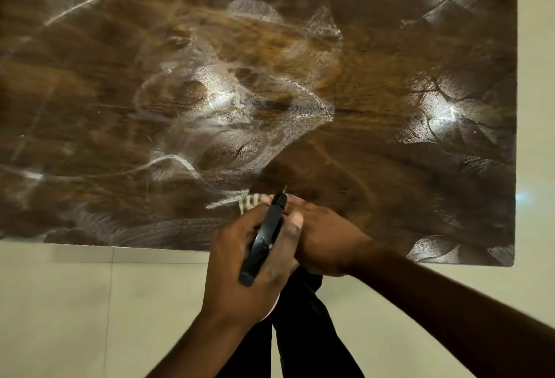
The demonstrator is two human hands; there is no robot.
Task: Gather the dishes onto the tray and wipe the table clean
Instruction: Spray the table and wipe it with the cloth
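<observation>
Since no dishes or tray show anywhere on the counter, the gathering looks finished, and what remains is the wiping.

Stage: wiping, judged well under way but not done.

Counter: a dark wooden top, bare of dishes, streaked all over with pale wet smears and arcs; the heaviest sheen lies near the middle and toward the right edge.

Dishes and tray: neither is in view, so where they stand cannot be told.

Cloth: a striped cloth lies on the counter near the near edge, about midway along it, mostly hidden under the right hand.

Right hand: the right hand lies flat over the cloth, palm down; its fingers press on the cloth rather than curl round it.

Left hand: the left hand hangs over the near edge, its fingers clenched round a black spray bottle, nozzle pointing toward the cloth and the middle of the counter.

Done: clearing, as far as can be seen, and wetting of most of the top.

Left: the smears have yet to be wiped off, above all at the middle, the far right corner and the near right corner.

Floor: pale tiles show below the near edge and beyond the right edge.
</observation>
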